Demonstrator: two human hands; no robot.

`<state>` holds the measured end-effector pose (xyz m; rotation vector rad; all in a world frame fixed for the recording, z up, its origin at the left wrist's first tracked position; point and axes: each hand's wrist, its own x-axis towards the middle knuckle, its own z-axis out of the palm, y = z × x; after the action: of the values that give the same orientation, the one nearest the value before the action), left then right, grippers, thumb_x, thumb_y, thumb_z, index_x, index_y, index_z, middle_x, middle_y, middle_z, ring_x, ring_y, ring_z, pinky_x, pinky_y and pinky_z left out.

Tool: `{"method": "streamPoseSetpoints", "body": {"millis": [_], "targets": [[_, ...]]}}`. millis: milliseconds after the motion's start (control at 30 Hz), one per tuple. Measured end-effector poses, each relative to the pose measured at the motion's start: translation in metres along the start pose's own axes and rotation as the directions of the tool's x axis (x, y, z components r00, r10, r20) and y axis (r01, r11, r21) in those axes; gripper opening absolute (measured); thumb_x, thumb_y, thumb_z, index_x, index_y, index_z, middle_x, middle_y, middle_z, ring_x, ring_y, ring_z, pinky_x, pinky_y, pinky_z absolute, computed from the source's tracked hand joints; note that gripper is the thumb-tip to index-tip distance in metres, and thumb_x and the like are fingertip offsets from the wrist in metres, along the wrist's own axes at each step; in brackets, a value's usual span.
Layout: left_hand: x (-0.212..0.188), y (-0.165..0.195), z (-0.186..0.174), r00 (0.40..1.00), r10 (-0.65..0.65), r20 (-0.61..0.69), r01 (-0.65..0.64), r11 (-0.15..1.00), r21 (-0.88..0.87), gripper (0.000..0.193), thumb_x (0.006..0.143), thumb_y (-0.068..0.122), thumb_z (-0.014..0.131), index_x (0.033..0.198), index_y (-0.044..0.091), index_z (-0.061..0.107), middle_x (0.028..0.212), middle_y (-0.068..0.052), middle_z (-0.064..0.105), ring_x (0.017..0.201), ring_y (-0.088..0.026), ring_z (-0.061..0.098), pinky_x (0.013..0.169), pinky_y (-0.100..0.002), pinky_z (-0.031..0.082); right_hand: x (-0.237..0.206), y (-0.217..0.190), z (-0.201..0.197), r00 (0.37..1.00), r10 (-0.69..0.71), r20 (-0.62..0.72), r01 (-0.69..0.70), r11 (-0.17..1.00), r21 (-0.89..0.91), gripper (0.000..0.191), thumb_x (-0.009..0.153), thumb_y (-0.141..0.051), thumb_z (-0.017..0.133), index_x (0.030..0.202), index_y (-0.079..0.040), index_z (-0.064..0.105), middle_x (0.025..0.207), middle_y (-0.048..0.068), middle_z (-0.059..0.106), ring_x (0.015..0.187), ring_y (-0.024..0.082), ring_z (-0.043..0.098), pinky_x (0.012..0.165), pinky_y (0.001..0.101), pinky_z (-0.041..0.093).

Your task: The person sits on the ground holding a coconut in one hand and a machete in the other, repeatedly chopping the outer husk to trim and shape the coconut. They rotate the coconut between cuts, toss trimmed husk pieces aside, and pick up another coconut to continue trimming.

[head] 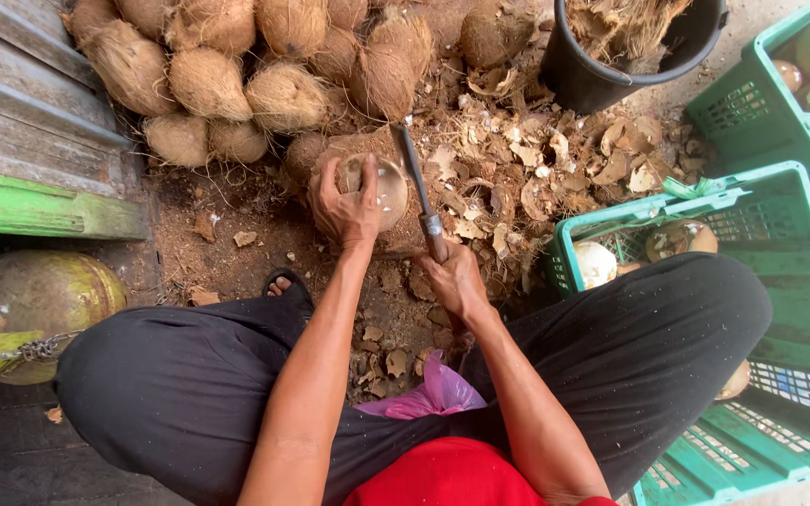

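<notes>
Both hands are working over a low block [396, 239] on the ground between the person's knees. Left hand [347, 208] is gripping a peeled, pale-brown coconut [386, 187] from above, fingers wrapped round its top and left side, pressing it onto the block. Right hand [455, 279] is clamped around the handle of a long knife [416, 178], whose dark blade is running up past the right side of the coconut, just beside it; whether the edge is touching the shell cannot be told. The two hands are sitting apart, each closed on its own thing.

Behind the block, a heap of husked coconuts [236, 66] is lying against a wooden wall. Shell chips and husk scraps [536, 159] are littering the ground to the right. A black bucket [602, 75] filled with husk fibre is standing at the top, and green plastic crates [780, 244] holding peeled coconuts are sitting on the right. A yellowish gas cylinder [39, 300] is resting at the left.
</notes>
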<state>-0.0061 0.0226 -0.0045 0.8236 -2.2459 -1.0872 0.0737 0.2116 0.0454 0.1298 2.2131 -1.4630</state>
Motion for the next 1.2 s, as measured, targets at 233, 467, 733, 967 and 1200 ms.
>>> {"method": "streamPoseSetpoints", "body": {"millis": [233, 467, 733, 967, 1200], "targets": [[-0.012, 0.005, -0.006, 0.994, -0.092, 0.063, 0.087, 0.994, 0.069, 0.060, 0.081, 0.069, 0.069, 0.115, 0.020, 0.067, 0.113, -0.007, 0.062, 0.105, -0.024, 0.061, 0.087, -0.046, 0.051, 0.003, 0.013, 0.004, 0.976, -0.135, -0.171, 0.153, 0.983, 0.101, 0.037, 0.100, -0.028, 0.068, 0.073, -0.006, 0.058, 0.056, 0.000, 0.054, 0.043, 0.010, 0.044, 0.041, 0.0293, 0.040], [-0.009, 0.001, -0.007, 0.997, 0.076, -0.010, -0.077, 0.996, -0.038, 0.057, 0.083, 0.068, 0.070, 0.115, 0.021, 0.067, 0.115, -0.008, 0.063, 0.111, -0.027, 0.061, 0.091, -0.051, 0.048, 0.028, 0.036, 0.007, 0.994, 0.100, 0.039, -0.097, 0.993, -0.075, 0.024, 0.099, -0.025, 0.063, 0.081, -0.009, 0.063, 0.057, 0.001, 0.055, 0.041, 0.012, 0.047, 0.036, 0.0302, 0.039], [-0.014, -0.002, -0.002, 0.999, 0.033, 0.011, -0.033, 0.999, 0.026, 0.059, 0.084, 0.070, 0.068, 0.116, 0.020, 0.066, 0.115, -0.008, 0.064, 0.109, -0.026, 0.062, 0.091, -0.049, 0.051, 0.004, 0.015, -0.004, 0.991, -0.067, -0.117, 0.110, 0.905, 0.410, 0.030, 0.097, -0.025, 0.069, 0.074, -0.011, 0.055, 0.055, -0.001, 0.055, 0.039, 0.011, 0.048, 0.035, 0.0284, 0.043], [-0.006, -0.006, 0.003, 0.999, 0.043, 0.028, -0.038, 0.988, -0.149, 0.061, 0.085, 0.066, 0.068, 0.120, 0.015, 0.063, 0.116, -0.010, 0.059, 0.109, -0.028, 0.059, 0.091, -0.052, 0.050, 0.012, 0.041, 0.026, 0.979, 0.125, 0.161, -0.172, 0.929, 0.327, 0.029, 0.097, -0.018, 0.067, 0.073, -0.007, 0.054, 0.053, 0.000, 0.052, 0.037, 0.013, 0.045, 0.035, 0.0304, 0.038], [0.029, -0.016, -0.025, 0.954, -0.033, 0.297, 0.110, 0.963, -0.248, 0.066, 0.079, 0.070, 0.070, 0.116, 0.015, 0.069, 0.115, -0.006, 0.066, 0.106, -0.024, 0.067, 0.090, -0.050, 0.054, 0.027, 0.057, 0.001, 0.998, -0.045, -0.044, 0.033, 0.972, -0.233, 0.029, 0.102, -0.028, 0.063, 0.090, -0.003, 0.070, 0.063, 0.005, 0.057, 0.045, 0.012, 0.044, 0.038, 0.0308, 0.038]]}}
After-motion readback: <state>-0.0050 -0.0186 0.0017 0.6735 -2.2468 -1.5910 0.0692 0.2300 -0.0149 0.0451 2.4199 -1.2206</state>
